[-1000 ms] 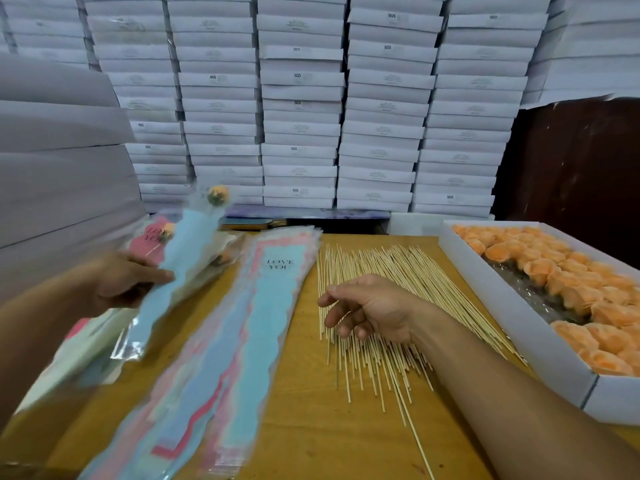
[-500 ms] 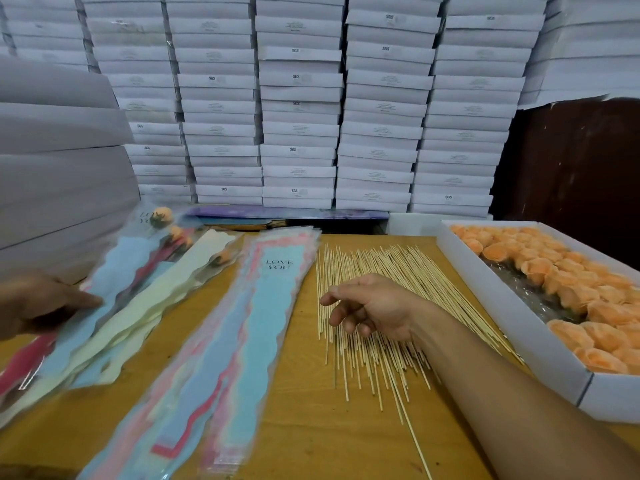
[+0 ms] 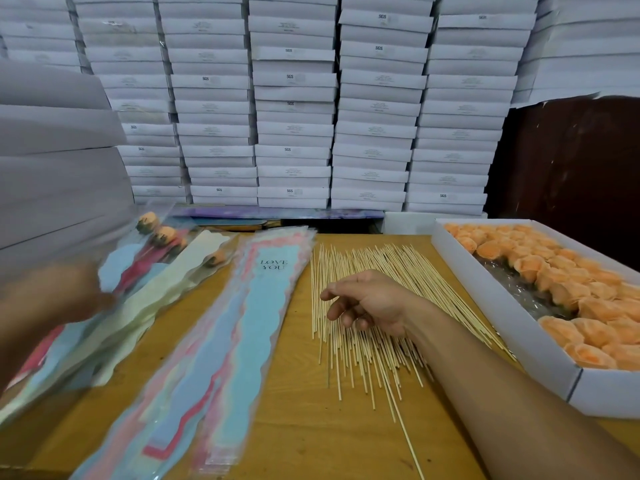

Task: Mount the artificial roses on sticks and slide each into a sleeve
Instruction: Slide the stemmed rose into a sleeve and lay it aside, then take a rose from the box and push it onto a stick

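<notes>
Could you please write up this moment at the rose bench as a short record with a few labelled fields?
Right hand: over the wooden sticks, fingers curled down onto them
Left hand: blurred, at the finished sleeved roses; grip unclear
Empty sleeves: stacked mid-table, top one reads LOVE YOU
Loose roses: orange, in the white tray on the right
Table: wooden
Background: stacked white boxes

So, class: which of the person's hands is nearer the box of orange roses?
Right. The right hand rests on the sticks beside the box; the left hand is far across, over the finished sleeves.
</notes>
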`<state>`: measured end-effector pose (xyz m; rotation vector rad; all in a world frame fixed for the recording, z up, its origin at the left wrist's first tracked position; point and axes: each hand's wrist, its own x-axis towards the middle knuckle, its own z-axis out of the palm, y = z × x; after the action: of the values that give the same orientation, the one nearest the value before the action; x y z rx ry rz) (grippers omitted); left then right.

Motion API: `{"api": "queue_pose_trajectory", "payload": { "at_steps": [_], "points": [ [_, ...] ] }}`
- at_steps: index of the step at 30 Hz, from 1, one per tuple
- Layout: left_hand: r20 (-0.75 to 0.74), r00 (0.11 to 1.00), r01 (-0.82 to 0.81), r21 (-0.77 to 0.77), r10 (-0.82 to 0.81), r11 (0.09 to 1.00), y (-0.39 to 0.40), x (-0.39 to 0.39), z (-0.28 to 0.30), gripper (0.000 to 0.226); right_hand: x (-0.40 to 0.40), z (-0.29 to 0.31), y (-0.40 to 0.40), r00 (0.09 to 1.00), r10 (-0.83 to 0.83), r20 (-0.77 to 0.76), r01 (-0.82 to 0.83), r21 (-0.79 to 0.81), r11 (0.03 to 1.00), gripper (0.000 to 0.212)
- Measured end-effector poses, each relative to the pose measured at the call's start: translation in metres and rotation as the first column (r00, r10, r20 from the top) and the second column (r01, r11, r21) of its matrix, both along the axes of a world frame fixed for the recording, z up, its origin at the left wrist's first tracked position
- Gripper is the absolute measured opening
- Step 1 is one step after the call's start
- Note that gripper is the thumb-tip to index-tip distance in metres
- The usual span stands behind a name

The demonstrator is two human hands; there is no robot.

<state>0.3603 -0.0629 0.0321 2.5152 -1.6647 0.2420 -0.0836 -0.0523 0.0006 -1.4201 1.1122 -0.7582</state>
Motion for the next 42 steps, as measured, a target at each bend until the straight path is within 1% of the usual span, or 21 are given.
{"api": "queue_pose_trajectory", "payload": {
  "at_steps": [1, 2, 4, 6, 8, 10, 12, 15, 17, 20, 22, 24, 26, 28, 30, 31, 33, 37, 41, 42],
  "points": [
    [0.054, 0.998, 0.016, -0.014, -0.015, 1.000, 0.003, -0.021, 0.002, 0.034, 0.000, 0.000, 0.000, 1.000, -0.007, 0.000, 0.007, -0.003, 1.000, 0.023],
    [0.054, 0.996, 0.072, -0.070, -0.068, 0.995, 0.006, -0.044, 0.001, 0.030, 0.000, 0.000, 0.000, 1.000, -0.015, 0.001, 0.015, -0.006, 1.000, 0.023],
    [0.040, 0.980, 0.197, -0.109, -0.194, 0.974, 0.013, -0.097, -0.001, 0.029, -0.001, 0.000, 0.000, 0.999, -0.038, 0.003, 0.038, -0.016, 0.999, 0.022],
    [-0.069, 0.949, 0.300, -0.117, -0.309, 0.947, 0.013, -0.146, -0.009, 0.028, -0.001, 0.001, 0.000, 0.997, -0.076, 0.002, 0.076, -0.032, 0.997, 0.020],
    [-0.124, 0.902, 0.398, -0.133, -0.413, 0.908, 0.011, -0.194, -0.017, 0.023, -0.002, 0.001, -0.002, 0.992, -0.130, 0.006, 0.130, -0.048, 0.990, 0.018],
    [-0.185, 0.862, 0.452, -0.139, -0.472, 0.881, 0.009, -0.237, -0.026, 0.020, -0.004, 0.001, -0.003, 0.981, -0.192, 0.004, 0.191, -0.076, 0.979, 0.017],
    [-0.249, 0.835, 0.468, -0.149, -0.492, 0.871, 0.008, -0.273, -0.035, 0.021, -0.006, 0.001, -0.006, 0.967, -0.254, 0.012, 0.253, -0.103, 0.962, 0.015],
    [-0.264, 0.815, 0.492, -0.151, -0.515, 0.857, 0.008, -0.314, -0.042, 0.020, -0.011, 0.000, -0.009, 0.937, -0.346, 0.041, 0.348, -0.124, 0.929, 0.014],
    [-0.289, 0.790, 0.508, -0.184, -0.541, 0.841, 0.010, -0.333, -0.043, 0.016, -0.012, 0.000, -0.010, 0.919, -0.391, 0.047, 0.394, -0.131, 0.910, 0.014],
    [-0.311, 0.754, 0.512, -0.274, -0.579, 0.814, 0.015, -0.349, -0.046, 0.009, -0.014, -0.001, -0.012, 0.901, -0.433, 0.030, 0.432, -0.149, 0.889, 0.017],
    [-0.306, 0.748, 0.512, -0.298, -0.588, 0.806, 0.017, -0.351, -0.051, 0.021, -0.015, -0.002, -0.014, 0.894, -0.448, 0.025, 0.446, -0.148, 0.883, 0.015],
    [-0.324, 0.737, 0.504, -0.321, -0.594, 0.801, 0.015, -0.347, -0.056, 0.012, -0.016, -0.003, -0.016, 0.895, -0.446, 0.013, 0.443, -0.148, 0.884, 0.013],
    [-0.341, 0.738, 0.482, -0.337, -0.582, 0.809, 0.012, -0.343, -0.060, 0.011, -0.016, -0.004, -0.016, 0.894, -0.446, -0.042, 0.432, -0.186, 0.883, 0.013],
    [-0.340, 0.747, 0.465, -0.345, -0.571, 0.815, 0.010, -0.341, -0.062, 0.015, -0.017, -0.005, -0.015, 0.865, -0.474, -0.164, 0.417, -0.288, 0.862, 0.018],
    [-0.325, 0.758, 0.456, -0.358, -0.566, 0.815, 0.008, -0.341, -0.064, 0.015, -0.022, -0.001, -0.017, 0.783, -0.532, -0.322, 0.382, -0.425, 0.821, 0.026],
    [-0.316, 0.760, 0.454, -0.369, -0.569, 0.811, 0.008, -0.341, -0.064, 0.015, -0.028, 0.004, -0.019, 0.732, -0.569, -0.375, 0.374, -0.477, 0.795, 0.029],
    [-0.301, 0.760, 0.459, -0.379, -0.576, 0.804, 0.008, -0.342, -0.064, 0.015, -0.043, 0.016, -0.026, 0.628, -0.637, -0.447, 0.374, -0.545, 0.751, 0.028],
    [-0.320, 0.747, 0.471, -0.365, -0.583, 0.803, 0.011, -0.343, -0.062, 0.016, -0.089, 0.047, -0.034, 0.391, -0.700, -0.597, 0.354, -0.605, 0.713, 0.013],
    [-0.345, 0.728, 0.484, -0.354, -0.592, 0.801, 0.014, -0.344, -0.062, 0.017, -0.140, 0.063, -0.034, 0.182, -0.716, -0.674, 0.408, -0.611, 0.679, 0.017],
    [-0.347, 0.725, 0.488, -0.351, -0.595, 0.799, 0.014, -0.344, -0.062, 0.018, -0.152, 0.064, -0.034, 0.125, -0.717, -0.686, 0.429, -0.614, 0.663, 0.015]
  ]
}}
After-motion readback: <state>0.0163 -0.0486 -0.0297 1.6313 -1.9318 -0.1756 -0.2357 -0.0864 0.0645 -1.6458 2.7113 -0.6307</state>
